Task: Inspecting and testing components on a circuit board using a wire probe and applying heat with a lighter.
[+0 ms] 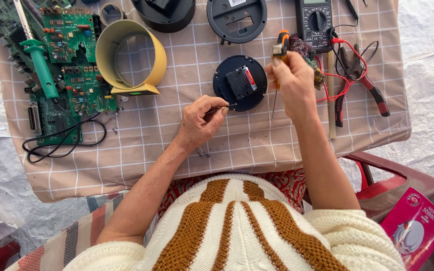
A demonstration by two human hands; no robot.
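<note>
My right hand [292, 80] grips a screwdriver [279, 47] with an orange-and-black handle, its thin shaft pointing down toward the cloth. My left hand [202, 118] pinches a thin metal tool or pin, whose tip points at the lower edge of a round black clock back [227, 88]. That disc lies flat between my hands, with a black movement box and a red-tipped battery in its middle.
A yellow clock ring [154, 55] and green circuit boards [69, 75] with a green desoldering pump [41, 68] lie at the left. Two black round clock parts [237, 20], a multimeter [315, 22] with red lead and red-handled pliers [367, 85] sit at the back and right on the checked cloth [141, 140].
</note>
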